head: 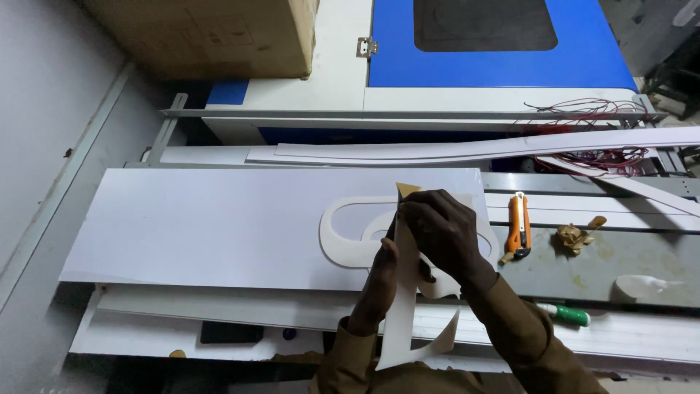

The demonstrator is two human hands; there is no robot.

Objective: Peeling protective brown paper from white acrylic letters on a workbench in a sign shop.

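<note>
I see a white cut-out letter shape (405,321) held up in the lower middle of the frame, its long stem running from the bottom edge up toward the centre. My right hand (443,233) covers the upper end of it, fingers curled down and pinched over a brown paper backing (407,190) whose pointed tip sticks up just above the knuckles. My left hand (381,281) is on the left edge of the stem, just below the right hand, thumb pressed against the white face; I cannot tell how the other fingers sit behind it. So the piece lies between both hands, with its curled foot hanging below them.

Behind the hands a second white cut-out loop (343,237) lies flat on a large white sheet (211,226) that fills the middle left of the frame. Right of the hands, an orange utility knife (518,232) rests on the grey bench, and just beside it a crumpled scrap of brown paper (573,236). A green-and-white marker (565,314) lies at the lower right. Across the top sit a blue and white machine (496,69), a cardboard box (211,33) at the upper left, and red wires (594,113) at the upper right.
</note>
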